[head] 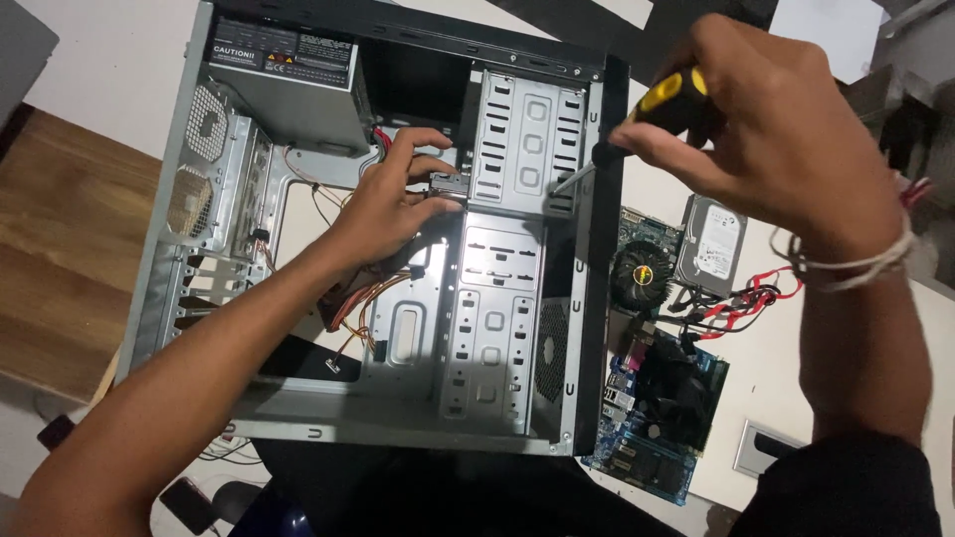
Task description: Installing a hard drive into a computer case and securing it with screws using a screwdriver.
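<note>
An open grey computer case (164,259) lies on its side before me. My left hand (393,204) reaches inside it and grips a small metal part (450,185) at the edge of the silver drive cage (492,298). My right hand (766,129) holds a screwdriver (665,104) with a yellow and black handle. Its shaft points down-left, and the tip rests on the upper drive cage near the case's black front frame.
A power supply (284,85) sits in the case's top left corner, with orange and red wires (363,298) loose inside. To the right of the case lie a blue motherboard (657,398), a hard drive (711,244) and red cables (746,298). A wooden surface (60,249) is at the left.
</note>
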